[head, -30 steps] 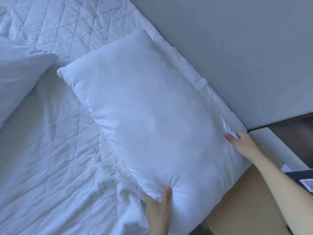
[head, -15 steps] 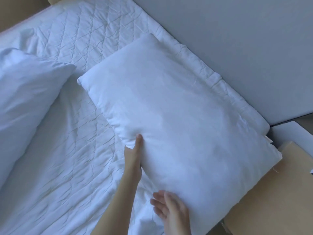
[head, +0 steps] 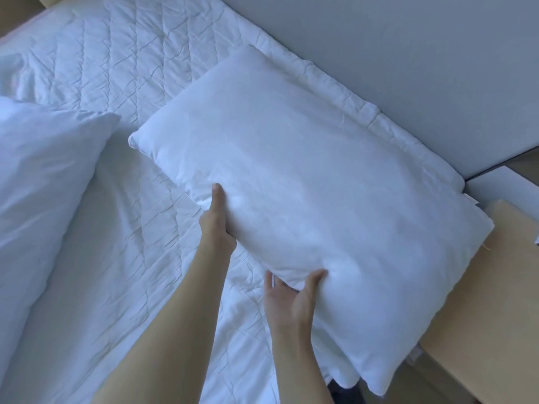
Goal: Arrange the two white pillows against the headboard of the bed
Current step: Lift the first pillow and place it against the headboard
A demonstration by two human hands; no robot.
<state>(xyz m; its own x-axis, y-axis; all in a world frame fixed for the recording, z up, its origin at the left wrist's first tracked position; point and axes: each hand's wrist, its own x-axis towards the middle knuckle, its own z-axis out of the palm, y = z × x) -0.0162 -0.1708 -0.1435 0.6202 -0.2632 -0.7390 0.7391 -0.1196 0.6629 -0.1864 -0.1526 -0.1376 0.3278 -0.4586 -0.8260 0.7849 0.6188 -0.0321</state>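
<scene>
A white pillow (head: 315, 188) lies slanted on the bed, its long far edge close to the grey headboard (head: 393, 59). My left hand (head: 217, 221) grips its near long edge, thumb on top. My right hand (head: 293, 298) holds the same edge further right, fingers curled under it. The pillow's right corner overhangs the mattress edge. A second white pillow (head: 40, 182) lies at the left, apart from the first and away from the headboard.
The quilted white mattress cover (head: 122, 71) is wrinkled. A tan wooden surface (head: 481, 316) and a white ledge (head: 501, 188) sit beside the bed at the right. A strip of mattress shows between the pillow and the headboard.
My right hand left the pillow's far right corner and took hold of the near edge. My left hand slid up along that edge. The view shifted left.
</scene>
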